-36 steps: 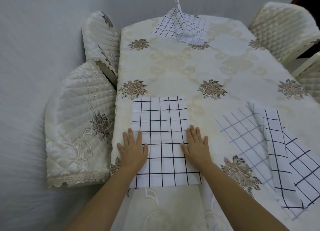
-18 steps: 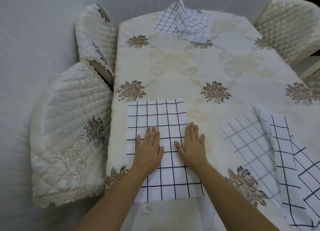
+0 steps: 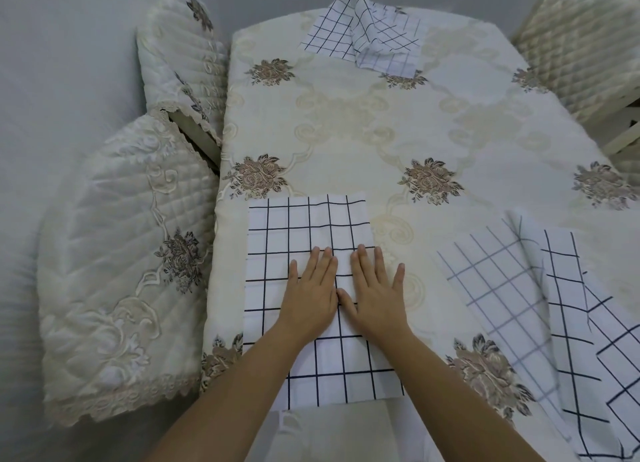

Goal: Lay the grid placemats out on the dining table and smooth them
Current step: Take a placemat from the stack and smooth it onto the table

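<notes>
A white placemat with a black grid lies flat at the near left of the dining table, which wears a cream floral cloth. My left hand and my right hand rest palm down side by side on its middle, thumbs touching, fingers spread. The right hand's outer fingers reach past the mat's right edge onto the cloth. A heap of rumpled grid placemats lies at the near right. A further grid placemat, partly folded up, lies at the far end.
Two quilted cream chair backs stand tight against the table's left side. Another quilted chair stands at the far right. A grey wall runs along the left and back.
Both hands have slid inward from the mat's side edges to its middle, until the thumbs meet. The view has tilted down a little.
</notes>
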A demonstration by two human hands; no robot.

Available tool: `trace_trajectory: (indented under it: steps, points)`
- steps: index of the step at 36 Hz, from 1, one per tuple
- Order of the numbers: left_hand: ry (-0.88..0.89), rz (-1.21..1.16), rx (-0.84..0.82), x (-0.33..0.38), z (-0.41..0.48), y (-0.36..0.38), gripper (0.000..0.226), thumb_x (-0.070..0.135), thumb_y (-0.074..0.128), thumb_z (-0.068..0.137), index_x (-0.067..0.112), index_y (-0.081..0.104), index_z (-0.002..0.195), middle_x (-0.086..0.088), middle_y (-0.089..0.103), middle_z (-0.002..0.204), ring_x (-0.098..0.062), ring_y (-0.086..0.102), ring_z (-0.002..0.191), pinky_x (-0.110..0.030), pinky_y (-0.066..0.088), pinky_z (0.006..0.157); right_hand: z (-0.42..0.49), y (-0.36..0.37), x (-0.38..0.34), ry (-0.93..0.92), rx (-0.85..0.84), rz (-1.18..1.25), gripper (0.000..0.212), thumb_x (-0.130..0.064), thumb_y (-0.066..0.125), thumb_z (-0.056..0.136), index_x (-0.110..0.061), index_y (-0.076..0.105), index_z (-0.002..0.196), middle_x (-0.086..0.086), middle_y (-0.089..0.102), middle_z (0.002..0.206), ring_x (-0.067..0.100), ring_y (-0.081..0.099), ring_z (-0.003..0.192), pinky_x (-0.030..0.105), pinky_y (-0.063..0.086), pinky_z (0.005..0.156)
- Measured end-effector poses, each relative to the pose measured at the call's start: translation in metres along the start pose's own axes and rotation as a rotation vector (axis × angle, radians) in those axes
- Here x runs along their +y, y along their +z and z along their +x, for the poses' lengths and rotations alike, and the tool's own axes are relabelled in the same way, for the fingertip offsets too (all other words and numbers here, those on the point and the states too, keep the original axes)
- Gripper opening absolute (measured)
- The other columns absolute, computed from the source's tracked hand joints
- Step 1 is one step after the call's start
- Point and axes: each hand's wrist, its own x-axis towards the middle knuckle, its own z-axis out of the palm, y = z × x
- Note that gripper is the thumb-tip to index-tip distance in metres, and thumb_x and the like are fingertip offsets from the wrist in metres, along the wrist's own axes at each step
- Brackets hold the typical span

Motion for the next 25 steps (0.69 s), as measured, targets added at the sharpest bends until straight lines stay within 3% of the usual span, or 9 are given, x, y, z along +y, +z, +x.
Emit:
trace_trajectory:
  steps: [4,7,11,14,19,21,23,25]
  points:
    - [-0.023,0.005,-0.015,0.000,0.003,0.004,0.056,0.033,0.031,0.082,0.008,0.059,0.124,-0.008,0.055,0.134,-0.027,0.053,0.123,-0.055,0.048,0.086,0.000,0.000,-0.001,-0.030,-0.007,-0.012,0.066,-0.050,0.005,0.096,-0.011,0.036,0.139,0.009,0.040,0.147,0.026,0.022,0.137,0.055,0.009,0.109]
    - [-0.066,-0.010,-0.018,0.000,0.003,0.005,0.056,0.033,0.031,0.083,0.011,0.058,0.126,-0.011,0.054,0.135,-0.031,0.052,0.124,-0.058,0.047,0.084,0.003,0.000,-0.001,-0.055,-0.016,-0.008,0.062,-0.045,0.005,0.098,-0.012,0.040,0.137,0.007,0.044,0.144,0.027,0.030,0.135,0.058,0.025,0.104]
    - [-0.070,-0.047,0.025,-0.002,0.003,0.004,0.051,0.032,0.030,0.086,0.013,0.045,0.132,-0.013,0.050,0.138,-0.033,0.048,0.127,-0.061,0.042,0.090,0.015,-0.007,-0.005,-0.100,0.037,0.144,0.051,-0.029,0.030,0.090,-0.006,0.051,0.131,0.012,0.050,0.138,0.033,0.050,0.125,0.058,0.043,0.091]
    - [-0.032,-0.064,0.049,-0.001,0.006,0.000,0.051,0.028,0.032,0.086,0.010,0.051,0.130,-0.011,0.051,0.137,-0.031,0.048,0.127,-0.059,0.043,0.092,0.028,-0.015,-0.007,0.025,0.055,0.241,0.056,-0.024,0.028,0.086,-0.001,0.047,0.133,0.018,0.044,0.142,0.037,0.044,0.129,0.057,0.039,0.097]
    - [0.050,-0.032,0.014,0.005,0.018,-0.007,0.051,0.028,0.033,0.083,0.011,0.062,0.122,-0.005,0.056,0.133,-0.025,0.052,0.124,-0.055,0.044,0.092,0.042,-0.007,-0.006,0.094,-0.039,0.142,0.055,-0.028,0.031,0.087,0.002,0.053,0.127,0.020,0.049,0.137,0.041,0.047,0.125,0.060,0.043,0.089]
    - [0.048,-0.021,-0.030,0.007,0.025,-0.005,0.052,0.028,0.032,0.083,0.012,0.061,0.123,-0.004,0.056,0.133,-0.024,0.053,0.124,-0.055,0.045,0.091,0.040,-0.006,-0.007,0.064,-0.041,0.184,0.058,-0.028,0.023,0.088,0.000,0.046,0.134,0.017,0.040,0.145,0.038,0.035,0.135,0.057,0.035,0.101]
    - [0.021,-0.028,-0.073,0.007,0.029,-0.003,0.052,0.029,0.032,0.083,0.012,0.061,0.123,-0.005,0.056,0.133,-0.025,0.054,0.123,-0.056,0.048,0.089,0.041,-0.008,-0.004,0.087,-0.003,0.312,0.060,-0.028,0.013,0.090,-0.007,0.033,0.143,0.009,0.025,0.154,0.027,0.017,0.144,0.045,0.016,0.115]
    - [-0.003,-0.031,-0.089,0.006,0.033,-0.001,0.052,0.030,0.032,0.084,0.012,0.060,0.124,-0.006,0.055,0.134,-0.027,0.053,0.123,-0.058,0.047,0.086,0.044,-0.010,-0.001,0.132,0.050,0.418,0.056,-0.023,0.018,0.090,-0.009,0.035,0.142,0.006,0.027,0.153,0.023,0.020,0.144,0.040,0.016,0.115]
